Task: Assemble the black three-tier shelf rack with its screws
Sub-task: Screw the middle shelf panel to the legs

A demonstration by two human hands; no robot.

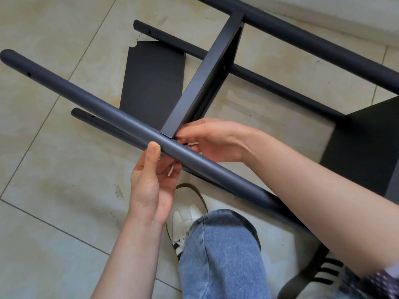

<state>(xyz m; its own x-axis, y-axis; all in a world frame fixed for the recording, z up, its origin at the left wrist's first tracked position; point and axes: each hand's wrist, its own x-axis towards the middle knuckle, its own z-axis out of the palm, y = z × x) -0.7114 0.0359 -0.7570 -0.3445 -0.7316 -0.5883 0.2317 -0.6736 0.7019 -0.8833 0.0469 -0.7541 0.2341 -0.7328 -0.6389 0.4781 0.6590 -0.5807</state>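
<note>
floor (54, 223) under me: big glossy beige tiles with faint marbling, thin dark grout lines running diagonally. some dark scuffs and specks, one smudge near the lower left tile. soft daylight, pale glare patches on the tiles in the middle right. top right corner has a strip of light wall (356, 16) or baseboard meeting the floor; can't tell which.

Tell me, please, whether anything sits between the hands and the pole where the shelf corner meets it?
Nothing visible does: the left hand grips the near pole directly, and the right hand already touches the shelf corner there.
</note>
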